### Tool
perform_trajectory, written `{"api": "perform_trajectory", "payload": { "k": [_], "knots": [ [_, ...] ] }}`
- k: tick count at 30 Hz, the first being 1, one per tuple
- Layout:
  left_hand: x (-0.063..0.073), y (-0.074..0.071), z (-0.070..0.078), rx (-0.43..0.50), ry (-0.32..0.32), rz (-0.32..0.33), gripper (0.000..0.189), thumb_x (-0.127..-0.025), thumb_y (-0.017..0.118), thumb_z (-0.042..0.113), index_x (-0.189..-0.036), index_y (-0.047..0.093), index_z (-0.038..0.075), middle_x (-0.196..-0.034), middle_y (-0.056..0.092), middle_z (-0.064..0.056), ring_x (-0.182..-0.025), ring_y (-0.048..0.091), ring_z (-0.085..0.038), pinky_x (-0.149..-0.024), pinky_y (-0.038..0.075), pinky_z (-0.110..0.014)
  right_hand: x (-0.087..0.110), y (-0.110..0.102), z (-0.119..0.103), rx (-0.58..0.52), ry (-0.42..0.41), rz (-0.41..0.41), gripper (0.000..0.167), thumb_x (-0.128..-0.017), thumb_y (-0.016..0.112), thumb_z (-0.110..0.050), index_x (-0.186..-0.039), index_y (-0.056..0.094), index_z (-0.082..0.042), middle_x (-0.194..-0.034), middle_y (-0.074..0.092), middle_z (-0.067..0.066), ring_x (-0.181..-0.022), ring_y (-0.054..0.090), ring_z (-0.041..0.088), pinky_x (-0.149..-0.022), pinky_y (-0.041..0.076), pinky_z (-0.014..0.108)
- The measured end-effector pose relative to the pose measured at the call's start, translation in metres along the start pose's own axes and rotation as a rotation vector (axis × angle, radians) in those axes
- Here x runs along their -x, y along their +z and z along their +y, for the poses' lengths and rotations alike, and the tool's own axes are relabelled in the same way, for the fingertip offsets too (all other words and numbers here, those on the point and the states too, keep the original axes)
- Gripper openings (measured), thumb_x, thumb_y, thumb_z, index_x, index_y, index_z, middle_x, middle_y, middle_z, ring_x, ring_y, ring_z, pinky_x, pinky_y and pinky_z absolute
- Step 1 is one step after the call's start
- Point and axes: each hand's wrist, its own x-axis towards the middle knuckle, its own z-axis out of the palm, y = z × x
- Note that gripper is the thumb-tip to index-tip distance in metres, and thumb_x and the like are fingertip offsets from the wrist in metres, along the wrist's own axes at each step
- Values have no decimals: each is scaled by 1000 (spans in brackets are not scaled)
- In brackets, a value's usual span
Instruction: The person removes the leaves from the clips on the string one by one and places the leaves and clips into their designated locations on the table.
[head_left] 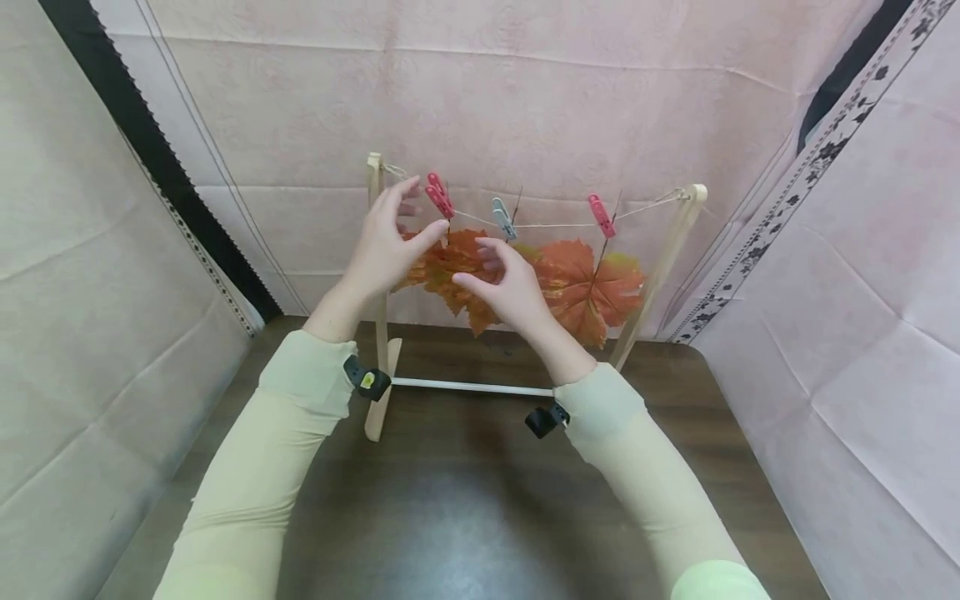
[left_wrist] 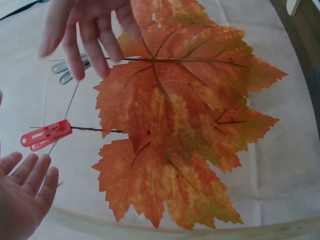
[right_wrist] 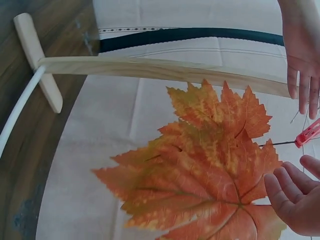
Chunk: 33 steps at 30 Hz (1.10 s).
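My left hand (head_left: 386, 237) is raised beside the left pink clothespin (head_left: 438, 196), its fingers apart and holding nothing. In the left wrist view, the fingertips of this hand (left_wrist: 25, 192) lie just below the pink clothespin (left_wrist: 47, 135). My right hand (head_left: 513, 287), fingers loosely bent and holding nothing, hovers in front of the orange leaves and partly hides them. A blue-grey clothespin (head_left: 504, 218) and a second pink clothespin (head_left: 602, 216) sit farther right on the string (head_left: 555, 225). Orange artificial maple leaves (head_left: 581, 287) hang by dark stems from the clothespins, overlapping one another.
Two wooden posts, left (head_left: 381, 317) and right (head_left: 660, 271), carry the string. A white rod (head_left: 472, 387) runs low between them. The stand rests on a dark wooden table (head_left: 420, 500), with pale cloth (head_left: 525, 108) behind and at both sides.
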Motion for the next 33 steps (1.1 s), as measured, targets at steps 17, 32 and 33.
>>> {"api": "perform_trajectory", "payload": {
  "k": [17, 32, 33],
  "knots": [
    [-23, 2, 4, 22, -130, -54, 65, -95, 53, 34, -149, 23, 14, -144, 40, -3, -115, 52, -18, -95, 49, -31, -31, 21, -3, -184, 128, 55, 61, -86, 67, -36, -138, 43, -15, -127, 55, 8, -109, 55, 21, -91, 52, 34],
    [-31, 5, 6, 28, -83, 30, 40, -95, 54, 21, -132, 48, 9, -123, 58, -9, -99, 58, -20, -84, 51, -30, -47, 37, -3, -419, 121, 117, 41, -93, 57, -13, -133, 52, -8, -133, 54, 12, -105, 59, 25, -88, 54, 38],
    [-32, 4, 7, 37, -83, 36, 38, -95, 55, 20, -130, 49, 8, -122, 58, -9, -97, 58, -20, -83, 51, -29, -48, 37, -3, -414, 127, 116, 40, -93, 57, -13, -132, 53, -8, -131, 55, 12, -103, 60, 24, -86, 55, 36]
  ]
}}
